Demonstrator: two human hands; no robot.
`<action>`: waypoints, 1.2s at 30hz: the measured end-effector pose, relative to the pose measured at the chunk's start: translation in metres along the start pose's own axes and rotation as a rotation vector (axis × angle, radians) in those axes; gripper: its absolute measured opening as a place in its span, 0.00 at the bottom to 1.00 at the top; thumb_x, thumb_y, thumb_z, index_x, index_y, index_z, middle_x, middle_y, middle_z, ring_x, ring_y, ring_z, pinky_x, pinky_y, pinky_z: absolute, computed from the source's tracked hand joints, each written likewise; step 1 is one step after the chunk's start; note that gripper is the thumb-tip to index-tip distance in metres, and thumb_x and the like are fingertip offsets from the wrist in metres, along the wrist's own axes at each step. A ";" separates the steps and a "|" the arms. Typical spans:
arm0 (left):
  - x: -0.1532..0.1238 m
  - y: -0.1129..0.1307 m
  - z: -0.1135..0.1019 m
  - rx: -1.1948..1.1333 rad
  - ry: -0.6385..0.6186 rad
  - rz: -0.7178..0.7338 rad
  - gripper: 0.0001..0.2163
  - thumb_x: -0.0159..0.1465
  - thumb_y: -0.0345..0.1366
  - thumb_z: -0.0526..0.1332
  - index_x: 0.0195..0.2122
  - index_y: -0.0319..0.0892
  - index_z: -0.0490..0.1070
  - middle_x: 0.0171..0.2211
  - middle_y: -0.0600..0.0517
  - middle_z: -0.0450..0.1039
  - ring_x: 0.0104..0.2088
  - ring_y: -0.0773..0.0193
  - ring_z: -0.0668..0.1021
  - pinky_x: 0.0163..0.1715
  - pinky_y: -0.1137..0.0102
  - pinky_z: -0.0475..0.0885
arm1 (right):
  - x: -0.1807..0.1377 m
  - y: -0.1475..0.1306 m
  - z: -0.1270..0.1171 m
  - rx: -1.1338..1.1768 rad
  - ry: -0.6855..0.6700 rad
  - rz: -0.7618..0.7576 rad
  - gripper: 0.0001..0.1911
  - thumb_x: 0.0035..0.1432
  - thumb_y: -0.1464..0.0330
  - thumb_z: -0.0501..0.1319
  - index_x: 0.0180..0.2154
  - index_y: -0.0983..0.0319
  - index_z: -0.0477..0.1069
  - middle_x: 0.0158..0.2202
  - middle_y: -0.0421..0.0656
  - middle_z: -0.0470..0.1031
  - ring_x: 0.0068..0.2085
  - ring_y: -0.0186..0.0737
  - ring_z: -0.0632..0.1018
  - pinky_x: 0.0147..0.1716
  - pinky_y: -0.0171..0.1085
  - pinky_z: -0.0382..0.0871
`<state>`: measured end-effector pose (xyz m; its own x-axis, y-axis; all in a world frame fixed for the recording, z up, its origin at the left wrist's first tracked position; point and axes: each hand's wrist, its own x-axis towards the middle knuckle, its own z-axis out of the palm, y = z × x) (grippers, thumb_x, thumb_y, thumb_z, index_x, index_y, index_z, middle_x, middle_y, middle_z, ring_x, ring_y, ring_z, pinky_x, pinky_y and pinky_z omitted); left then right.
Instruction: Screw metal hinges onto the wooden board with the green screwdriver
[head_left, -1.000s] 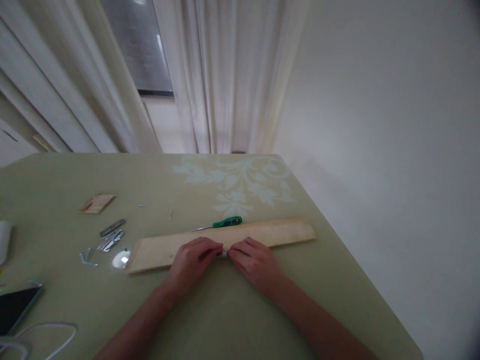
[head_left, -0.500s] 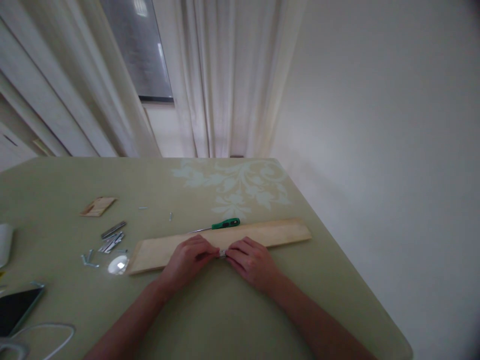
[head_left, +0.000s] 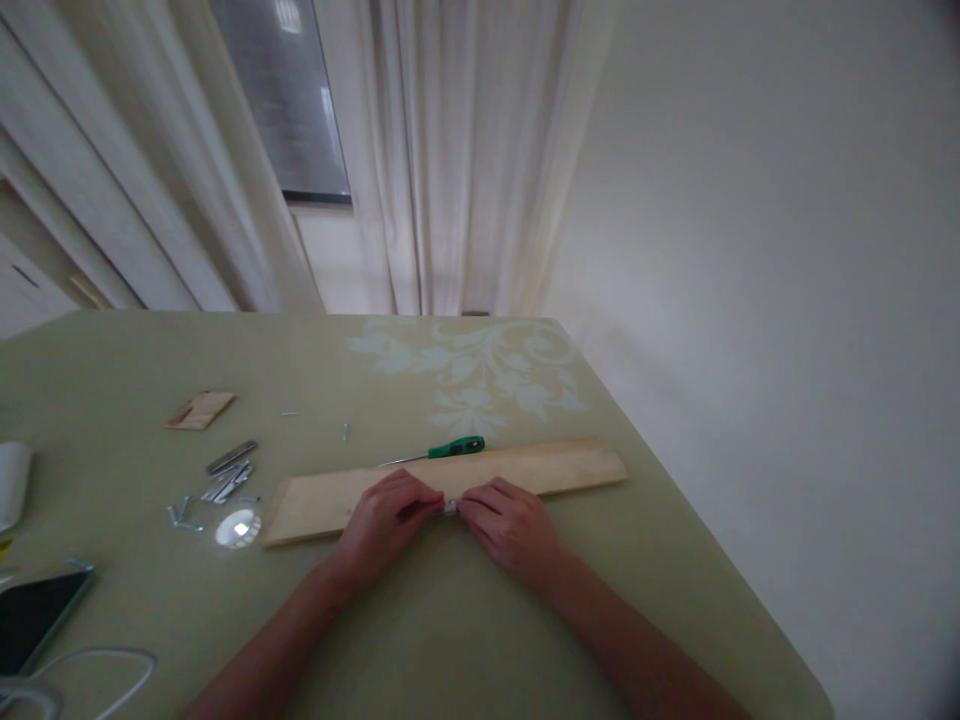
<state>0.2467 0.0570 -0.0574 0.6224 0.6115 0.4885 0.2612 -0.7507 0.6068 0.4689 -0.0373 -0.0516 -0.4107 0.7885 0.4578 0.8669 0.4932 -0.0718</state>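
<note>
A small silvery metal piece (head_left: 450,507) is pinched between my two hands at the near edge of a long pale wooden board (head_left: 315,500). The fingertips of my left hand (head_left: 388,520) are closed on its left end. My right hand (head_left: 510,518) grips its right end with thumb and fingers. The fingers cover much of the piece, so its exact kind cannot be made out. Along the board's far edge lies a screwdriver with a green handle (head_left: 457,447), its shaft pointing left.
Left of the board are a clear round dish (head_left: 238,528), several screws (head_left: 182,515), metal strips (head_left: 227,483) and a dark metal bar (head_left: 232,457). Farther back lie a small wooden piece (head_left: 201,410) and two loose screws. A phone (head_left: 41,615) and white cable (head_left: 112,652) are near left.
The whole view has shifted slightly, so everything appears a little farther right. Both hands keep their hold on the metal piece with almost the same pose.
</note>
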 end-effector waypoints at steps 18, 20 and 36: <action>-0.002 -0.002 0.000 -0.116 -0.072 -0.128 0.06 0.68 0.36 0.67 0.43 0.46 0.82 0.34 0.52 0.83 0.35 0.63 0.83 0.38 0.70 0.78 | -0.001 -0.002 -0.014 0.272 -0.037 0.139 0.15 0.70 0.58 0.62 0.51 0.60 0.77 0.46 0.47 0.82 0.46 0.44 0.79 0.48 0.42 0.75; -0.002 -0.002 0.001 -0.153 -0.079 -0.213 0.11 0.67 0.36 0.68 0.50 0.46 0.80 0.35 0.52 0.83 0.34 0.63 0.83 0.38 0.70 0.78 | 0.001 0.002 -0.018 0.363 -0.011 0.227 0.19 0.72 0.57 0.60 0.56 0.61 0.75 0.48 0.48 0.81 0.48 0.44 0.80 0.50 0.42 0.75; 0.006 0.002 -0.005 -0.161 -0.138 -0.181 0.08 0.69 0.43 0.66 0.38 0.46 0.83 0.37 0.50 0.83 0.39 0.60 0.81 0.41 0.68 0.75 | 0.084 0.067 -0.014 0.196 -0.264 0.320 0.07 0.64 0.67 0.67 0.44 0.62 0.75 0.41 0.45 0.80 0.41 0.43 0.79 0.41 0.40 0.73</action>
<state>0.2472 0.0604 -0.0502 0.6741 0.6836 0.2798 0.2631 -0.5762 0.7738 0.4960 0.0568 -0.0053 -0.2110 0.9666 0.1457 0.9024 0.2499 -0.3510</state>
